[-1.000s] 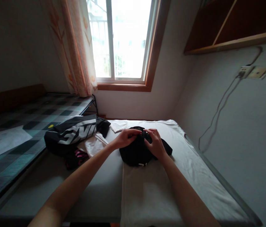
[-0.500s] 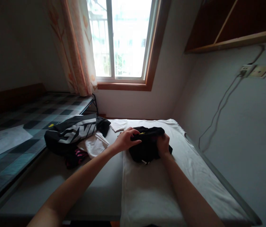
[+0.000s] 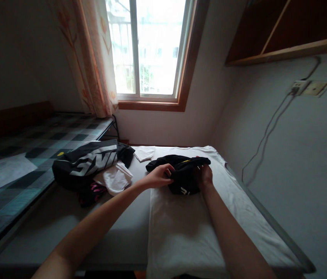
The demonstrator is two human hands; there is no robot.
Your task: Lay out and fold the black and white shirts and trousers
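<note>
A black garment [image 3: 183, 176], bunched up, with a small white print on its near side and a bit of yellow at its top edge, lies over a spread white cloth [image 3: 177, 228]. My left hand [image 3: 161, 175] grips its left side between thumb and fingers. On the right side, my right hand [image 3: 206, 176] is closed on the garment's edge, with some fingertips hidden behind the fabric. What kind of clothing it is cannot be made out.
To the left lie a black garment with big white lettering [image 3: 93, 161], a crumpled white cloth [image 3: 115, 179] and a black and pink item [image 3: 90, 194]. A checked bed [image 3: 44, 133] holds a paper sheet [image 3: 3, 173]. A cable [image 3: 263, 141] hangs on the right wall.
The black garment has been turned and spread wider, its upper part reaching farther left and right. Its white print shows more. My right hand has shifted slightly right, my left hand slightly down.
</note>
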